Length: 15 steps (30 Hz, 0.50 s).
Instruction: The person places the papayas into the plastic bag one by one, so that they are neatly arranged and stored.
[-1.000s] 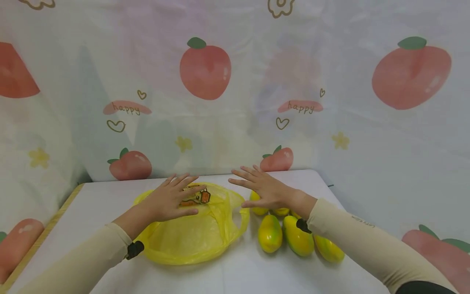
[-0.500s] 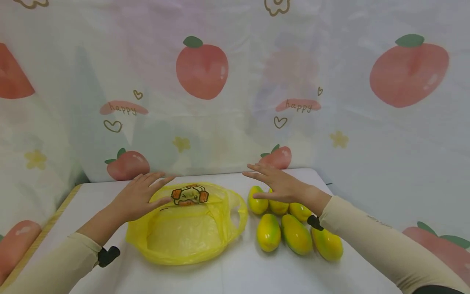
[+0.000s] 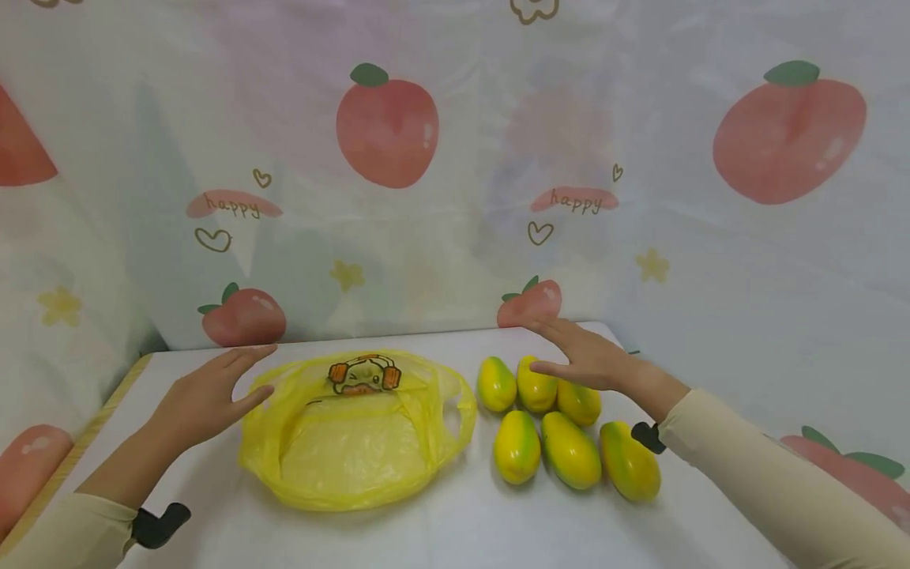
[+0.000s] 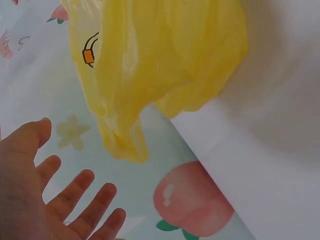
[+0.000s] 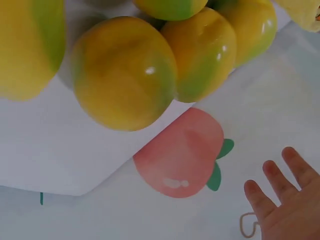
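A yellow plastic bag [image 3: 348,466] printed with a cartoon duck's face lies on the table, its mouth spread open toward me. Several yellow-green mangoes [image 3: 572,450] lie in two rows to the right of the bag. To the bag's left, my left hand [image 3: 206,397] is held in the air with straight fingers, holding nothing. My right hand [image 3: 586,357] hovers above the back row of mangoes, its fingers extended and nothing in its grasp. In the left wrist view the bag [image 4: 165,55] hangs clear of the spread fingers; in the right wrist view the mangoes [image 5: 127,75] are apart from the hand.
The white tabletop [image 3: 455,529] has a wooden edge [image 3: 107,419] along its left side. Behind it hangs a backdrop cloth [image 3: 455,261] printed with peaches, hearts and flowers. Dark wrist devices [image 3: 159,525] sit at both sleeve cuffs.
Both hands have moved apart: the left from over the bag to its left side, the right further right over the mangoes. Bag and mangoes have stayed in place, and more of them shows.
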### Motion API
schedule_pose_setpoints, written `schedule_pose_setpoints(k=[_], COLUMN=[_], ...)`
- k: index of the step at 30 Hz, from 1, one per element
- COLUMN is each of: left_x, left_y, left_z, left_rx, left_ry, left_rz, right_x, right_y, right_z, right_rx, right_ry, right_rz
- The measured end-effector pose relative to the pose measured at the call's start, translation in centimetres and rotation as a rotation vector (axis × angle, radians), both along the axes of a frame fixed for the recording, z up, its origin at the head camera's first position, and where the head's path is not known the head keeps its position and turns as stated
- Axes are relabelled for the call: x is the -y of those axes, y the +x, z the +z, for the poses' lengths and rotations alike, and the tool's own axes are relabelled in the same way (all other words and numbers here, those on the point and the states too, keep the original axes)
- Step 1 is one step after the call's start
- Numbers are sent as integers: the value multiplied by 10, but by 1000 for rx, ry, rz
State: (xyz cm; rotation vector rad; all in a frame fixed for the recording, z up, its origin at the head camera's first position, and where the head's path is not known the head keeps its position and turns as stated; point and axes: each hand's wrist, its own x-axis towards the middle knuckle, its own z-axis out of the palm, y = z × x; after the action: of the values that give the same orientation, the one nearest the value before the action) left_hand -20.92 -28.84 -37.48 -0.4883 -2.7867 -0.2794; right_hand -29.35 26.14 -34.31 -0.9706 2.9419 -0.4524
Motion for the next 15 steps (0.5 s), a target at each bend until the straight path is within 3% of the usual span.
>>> schedule_pose_setpoints(k=[8, 15], left_x=[10, 15], left_y=[14, 20], left_z=[-6, -15], left_rx=[84, 94], left_ry=[116, 233], left_rz=[90, 100], right_x=[-28, -45], right_y=[7, 9], right_z=[-12, -15], right_rx=[44, 86], right_ry=[-44, -99], right_rz=[-113, -163])
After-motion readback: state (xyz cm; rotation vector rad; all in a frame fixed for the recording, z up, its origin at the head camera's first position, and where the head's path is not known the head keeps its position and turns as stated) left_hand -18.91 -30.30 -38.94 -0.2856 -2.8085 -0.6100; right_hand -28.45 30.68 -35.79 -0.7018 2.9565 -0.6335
